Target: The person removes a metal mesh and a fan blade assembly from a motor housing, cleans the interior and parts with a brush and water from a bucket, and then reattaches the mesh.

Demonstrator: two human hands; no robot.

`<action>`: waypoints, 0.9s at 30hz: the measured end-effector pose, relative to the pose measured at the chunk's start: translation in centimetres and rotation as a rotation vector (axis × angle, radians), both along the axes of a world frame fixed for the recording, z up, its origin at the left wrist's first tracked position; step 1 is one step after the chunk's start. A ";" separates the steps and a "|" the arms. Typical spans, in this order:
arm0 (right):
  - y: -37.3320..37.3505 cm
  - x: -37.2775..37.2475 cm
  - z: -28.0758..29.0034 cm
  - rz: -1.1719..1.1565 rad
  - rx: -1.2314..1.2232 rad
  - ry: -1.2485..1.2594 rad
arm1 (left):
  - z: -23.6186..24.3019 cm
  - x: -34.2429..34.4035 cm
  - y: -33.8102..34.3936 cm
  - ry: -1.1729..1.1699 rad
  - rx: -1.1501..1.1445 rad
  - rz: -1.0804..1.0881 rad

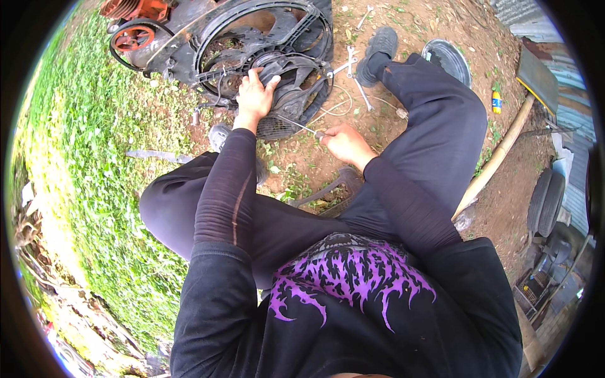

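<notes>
Black plastic, head view: we note a fan assembly (295,66) at upper centre of the frame, lying on bare earth. Our two hands are apart. Left hand (254,99) rests on the fan's middle, thumb and forefinger spread; whether the other fingers grip, we cannot tell. Right hand (348,145), centre of frame, is clamped on a thin-shafted metal tool (295,123), shaft pointing left to the fan's lower edge; contact at the tip unclear. We log wrenches (363,96) just right of the fan, an orange machine (135,38) at upper left, a yellow bottle (496,104) at upper right.
</notes>
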State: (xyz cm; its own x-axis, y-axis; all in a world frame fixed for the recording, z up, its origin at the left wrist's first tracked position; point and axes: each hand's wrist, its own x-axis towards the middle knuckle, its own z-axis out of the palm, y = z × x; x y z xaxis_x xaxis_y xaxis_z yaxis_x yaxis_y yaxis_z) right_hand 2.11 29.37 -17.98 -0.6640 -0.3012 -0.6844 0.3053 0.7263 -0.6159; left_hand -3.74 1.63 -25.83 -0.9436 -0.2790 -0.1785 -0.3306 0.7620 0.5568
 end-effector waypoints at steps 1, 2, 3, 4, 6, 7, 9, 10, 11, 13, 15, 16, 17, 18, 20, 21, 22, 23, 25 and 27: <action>0.0 0.0 -0.1 -0.009 -0.009 0.006 | 0.1 0.0 0.1 -0.002 0.001 0.000; 0.0 0.1 -0.2 -0.018 -0.019 0.011 | 0.1 0.0 0.0 0.000 -0.002 0.001; 0.0 0.2 -0.2 -0.028 -0.029 0.015 | 0.0 0.0 -0.1 0.002 -0.005 0.002; 0.0 0.2 -0.3 -0.034 -0.026 0.002 | 0.0 0.0 -0.1 0.004 -0.008 0.003; -0.1 -0.2 0.2 -0.044 -0.015 -0.021 | 0.1 0.1 -0.1 -0.003 -0.002 0.006; 0.0 -0.3 0.4 -0.037 -0.007 -0.040 | 0.1 0.1 -0.1 -0.006 0.001 0.008; 0.1 -0.5 0.7 -0.026 0.008 -0.077 | 0.4 0.0 0.1 -0.030 -0.002 0.011; 0.0 -0.3 0.5 -0.028 0.011 -0.061 | 0.6 0.0 0.2 -0.041 -0.003 0.012; -0.1 -0.1 0.3 -0.028 0.015 -0.045 | 0.5 0.0 0.1 -0.038 0.000 0.013; -0.2 -0.1 0.1 -0.022 0.024 -0.034 | 0.3 0.0 0.0 -0.032 0.005 0.016; -0.3 -0.2 0.1 -0.010 0.037 -0.044 | 0.5 0.0 0.1 -0.046 0.005 0.017; -0.2 -0.2 0.0 -0.013 0.032 -0.046 | 0.6 0.0 0.1 -0.052 0.005 0.018; -0.2 -0.2 -0.1 -0.016 0.027 -0.047 | 0.6 0.0 0.1 -0.051 0.006 0.019; -0.2 -0.2 -0.1 -0.019 0.022 -0.049 | 0.6 0.0 0.1 -0.050 0.008 0.020; -0.1 -0.3 0.0 -0.027 0.014 -0.057 | 0.6 0.0 0.0 -0.050 0.011 0.020; 0.0 -0.3 0.1 -0.030 0.010 -0.062 | 0.6 0.0 0.0 -0.051 0.011 0.020; 0.0 -0.3 0.1 -0.025 0.006 -0.049 | 0.6 0.0 0.1 -0.052 0.012 0.020; 0.0 -0.3 0.1 -0.021 0.002 -0.036 | 0.6 0.0 0.1 -0.056 0.009 0.022; 0.1 -0.2 -0.4 -0.006 -0.024 -0.019 | 0.7 -0.1 0.1 -0.063 0.005 0.027; 0.2 -0.2 -1.3 0.015 -0.064 -0.009 | 0.9 -0.2 0.1 -0.072 0.012 0.022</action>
